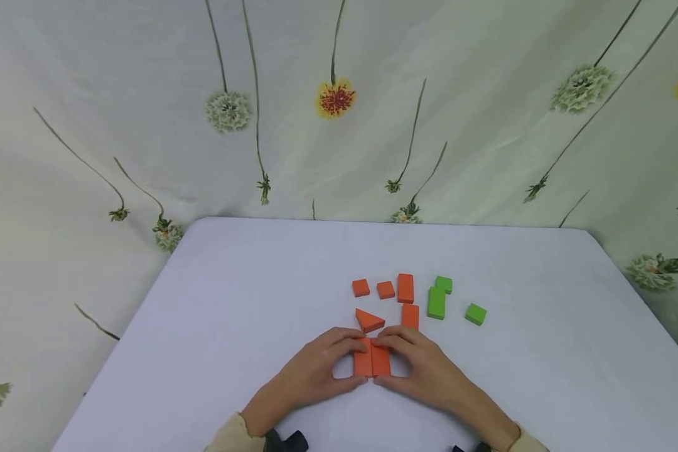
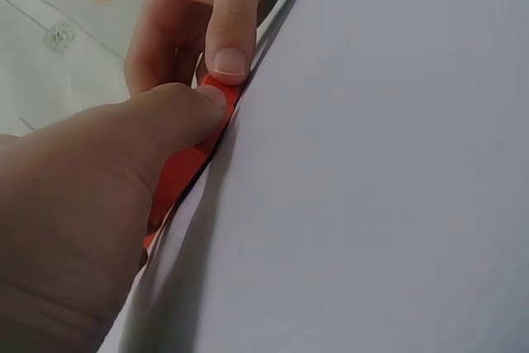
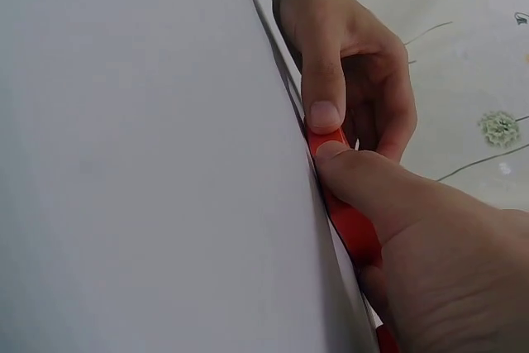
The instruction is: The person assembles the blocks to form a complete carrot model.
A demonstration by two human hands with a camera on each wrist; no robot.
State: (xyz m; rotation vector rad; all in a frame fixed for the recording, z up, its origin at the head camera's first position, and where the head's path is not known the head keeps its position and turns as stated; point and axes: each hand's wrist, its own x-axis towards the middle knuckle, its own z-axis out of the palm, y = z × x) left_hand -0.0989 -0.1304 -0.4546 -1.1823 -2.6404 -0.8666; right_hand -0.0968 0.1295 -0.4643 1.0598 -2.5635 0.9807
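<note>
- Squaring two orange blocks side by side on the table (image 1: 231,301), near side, right of its middle, seems the step in hand.
- Left hand (image 1: 319,370): clamped on left block (image 1: 362,363), thumb at near end, fingers at far end. Best used as the fixed reference.
- Triangle (image 1: 368,321): just beyond the far ends; a knuckle could nudge it, so move little.
- Right hand (image 1: 432,371): same pinch, on right block (image 1: 381,363). Should press lightly left, ends level, no twist.
- Hidden, left to right: far ends of both blocks, partly under fingers; whether the seam is fully closed, can't tell; near end of far block (image 1: 410,315), behind right hand. Wrist views show mostly thumbs over orange; cuffs cut off at bottom of head view.
</note>
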